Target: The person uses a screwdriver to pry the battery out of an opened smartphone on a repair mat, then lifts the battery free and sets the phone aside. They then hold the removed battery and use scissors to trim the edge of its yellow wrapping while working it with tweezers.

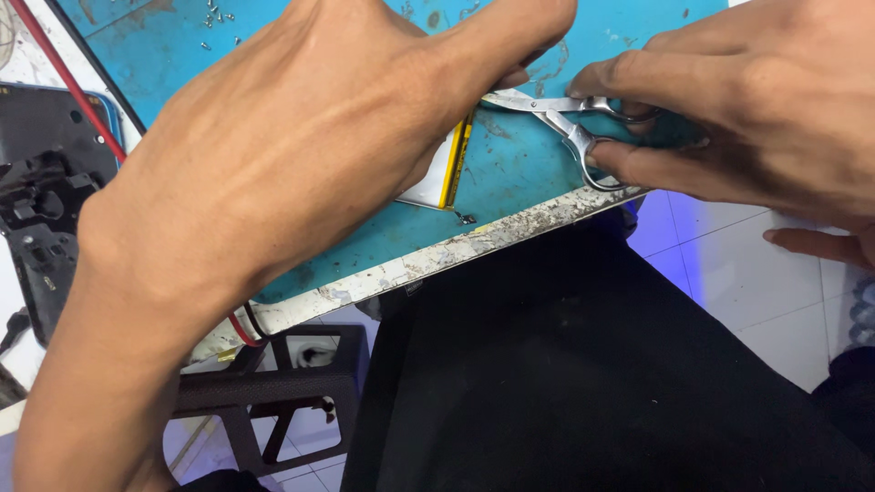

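My left hand (301, 155) lies palm down over a flat white battery pack with a yellow edge (453, 164) on a worn blue work mat (510, 182), covering most of it. My right hand (738, 100) grips small metal scissors (570, 123), fingers through the loops. The blades point left toward my left thumb and the top of the pack; the blade tips are hidden under the thumb.
Several tiny screws (217, 16) lie at the mat's far left corner. A black opened device (41, 210) sits left of the mat, with a red cable (68, 82) running past it. Below the mat's chipped front edge (456, 251) are my dark-clothed lap and a white tiled floor (756, 292).
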The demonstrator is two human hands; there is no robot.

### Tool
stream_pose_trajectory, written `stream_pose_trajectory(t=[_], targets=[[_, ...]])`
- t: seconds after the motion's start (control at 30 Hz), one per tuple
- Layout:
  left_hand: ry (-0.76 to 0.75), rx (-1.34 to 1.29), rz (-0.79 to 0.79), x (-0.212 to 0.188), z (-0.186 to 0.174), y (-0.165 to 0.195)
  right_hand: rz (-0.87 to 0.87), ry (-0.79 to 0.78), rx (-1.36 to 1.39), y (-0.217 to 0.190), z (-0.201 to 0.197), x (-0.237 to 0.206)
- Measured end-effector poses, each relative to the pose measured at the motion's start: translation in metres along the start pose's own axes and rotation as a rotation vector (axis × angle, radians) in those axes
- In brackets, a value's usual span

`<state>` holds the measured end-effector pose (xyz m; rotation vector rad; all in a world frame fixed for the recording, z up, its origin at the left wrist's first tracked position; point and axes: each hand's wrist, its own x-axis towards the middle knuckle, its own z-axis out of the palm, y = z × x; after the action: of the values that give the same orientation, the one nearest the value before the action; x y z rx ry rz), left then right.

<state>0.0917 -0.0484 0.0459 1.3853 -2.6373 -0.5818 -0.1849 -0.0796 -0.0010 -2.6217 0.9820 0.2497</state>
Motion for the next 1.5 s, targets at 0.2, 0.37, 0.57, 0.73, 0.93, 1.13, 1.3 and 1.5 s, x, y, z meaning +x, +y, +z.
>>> stream_pose_trajectory(t=[0.2,0.37,0.57,0.73,0.93,1.13,1.3,1.5], targets=[[0.066,-0.002,0.06,0.002,0.001,-0.002,-0.077,0.047,0.031,0.001,0.001,-0.001],[0.076,-0.106,0.081,0.0,0.007,-0.012,0.022,0.031,0.099,0.005,0.004,-0.005],[0.416,-0.192,0.218,-0.003,0.01,-0.03,0.182,0.248,0.258,0.003,-0.008,-0.03],[0.458,-0.323,0.311,0.003,0.013,-0.022,0.165,0.571,0.446,-0.013,0.01,-0.06],[0.493,-0.286,0.382,0.008,0.003,0.015,0.014,0.813,0.635,-0.015,0.022,-0.041],[0.437,-0.29,0.508,0.002,-0.014,0.025,-0.056,0.728,1.131,-0.02,0.025,-0.033],[0.487,-0.074,0.724,-0.007,-0.014,0.014,-0.012,0.63,1.351,-0.008,0.032,-0.04],[0.43,0.182,0.666,-0.018,-0.006,0.002,0.173,0.546,0.85,0.015,0.026,-0.073]])
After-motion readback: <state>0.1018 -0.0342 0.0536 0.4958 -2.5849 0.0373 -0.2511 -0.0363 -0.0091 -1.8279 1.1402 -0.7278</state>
